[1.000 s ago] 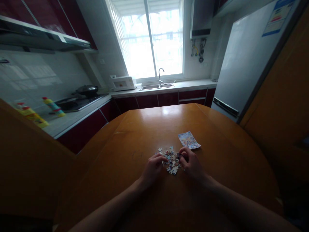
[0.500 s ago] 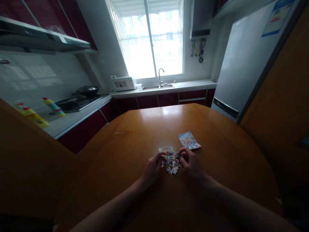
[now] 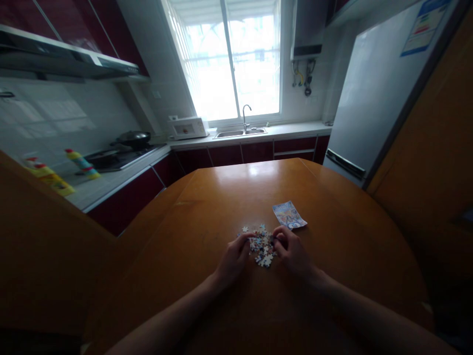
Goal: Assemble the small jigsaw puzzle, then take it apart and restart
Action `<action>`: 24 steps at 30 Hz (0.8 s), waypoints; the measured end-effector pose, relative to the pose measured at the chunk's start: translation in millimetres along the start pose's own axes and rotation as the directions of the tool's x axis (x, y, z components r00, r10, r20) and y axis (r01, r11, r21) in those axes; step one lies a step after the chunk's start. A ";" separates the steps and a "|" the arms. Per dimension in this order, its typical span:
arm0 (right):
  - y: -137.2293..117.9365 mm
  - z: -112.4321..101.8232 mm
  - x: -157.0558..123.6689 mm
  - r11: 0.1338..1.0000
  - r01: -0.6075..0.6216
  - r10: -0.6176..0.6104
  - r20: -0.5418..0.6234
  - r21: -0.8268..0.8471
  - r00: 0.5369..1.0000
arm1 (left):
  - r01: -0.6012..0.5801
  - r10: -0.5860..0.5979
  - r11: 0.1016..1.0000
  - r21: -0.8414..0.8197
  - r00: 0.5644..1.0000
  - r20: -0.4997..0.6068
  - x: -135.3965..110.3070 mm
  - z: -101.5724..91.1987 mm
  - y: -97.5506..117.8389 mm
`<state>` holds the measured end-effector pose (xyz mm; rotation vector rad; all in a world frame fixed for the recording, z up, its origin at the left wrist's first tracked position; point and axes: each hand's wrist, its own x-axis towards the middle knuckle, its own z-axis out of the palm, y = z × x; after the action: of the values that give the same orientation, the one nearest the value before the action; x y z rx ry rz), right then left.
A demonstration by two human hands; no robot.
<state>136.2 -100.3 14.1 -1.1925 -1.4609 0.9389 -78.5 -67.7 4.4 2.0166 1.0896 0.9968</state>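
Note:
A small heap of loose jigsaw pieces (image 3: 261, 246) lies on the round wooden table (image 3: 221, 207). My left hand (image 3: 233, 259) rests at the heap's left edge, fingers curled and pinched on pieces I cannot single out. My right hand (image 3: 293, 251) sits at the heap's right edge, fingers bent and closed on a dark piece. A small printed picture card (image 3: 289, 215) lies flat just beyond my right hand.
Kitchen counter with a hob and pan (image 3: 131, 140), yellow bottles (image 3: 83, 164), a microwave (image 3: 187, 127) and a sink (image 3: 240, 131) runs behind the table. A grey fridge (image 3: 373, 93) stands at right, beside a wooden door panel (image 3: 436, 148).
Both hands have edged slightly inward against the heap; the left fingers have curled tighter onto the pieces. The card has not moved.

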 end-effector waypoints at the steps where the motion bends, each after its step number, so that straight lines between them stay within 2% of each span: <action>1: 0.4 0.1 -0.1 1.000 0.006 -0.006 -0.001 0.000 1.000 | 0.019 -0.019 1.000 -0.021 1.000 -0.002 0.1 1.2 -1.1; 4: 1.5 0.8 0.1 1.000 0.010 -0.010 0.010 0.015 1.000 | 0.016 -0.016 0.999 -0.042 1.000 0.008 1.1 3.6 -5.5; 8: 2.5 2.3 0.8 0.999 0.001 -0.003 0.048 0.049 0.999 | -0.056 0.055 0.998 0.035 0.998 0.025 3.0 1.3 -7.5; 12: 1.9 2.8 0.0 0.999 -0.002 -0.003 0.092 0.050 0.996 | -0.100 0.091 0.986 0.131 0.993 0.075 3.2 -3.4 0.1; 15: -0.8 2.9 -2.0 0.995 -0.021 0.007 0.144 0.100 0.990 | -0.142 0.133 0.974 0.178 0.989 0.061 2.3 -4.7 7.2; 17: -2.7 3.4 -3.8 0.990 -0.017 -0.009 0.186 0.139 0.982 | -0.181 0.175 0.974 0.137 0.983 0.055 1.2 -3.6 9.4; 21: -2.1 7.4 -7.4 0.985 0.010 -0.059 0.280 0.173 0.958 | -0.216 0.212 0.976 0.024 0.971 0.110 -2.3 1.8 8.8; 24: 1.6 11.3 -8.2 0.985 -0.004 -0.046 0.279 0.175 0.959 | -0.207 0.204 0.978 0.023 0.974 0.098 -4.6 4.5 10.2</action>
<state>125.8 -107.7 8.4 -0.9411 -1.5737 1.2347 -72.4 -77.2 8.7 2.2151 0.8650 0.9782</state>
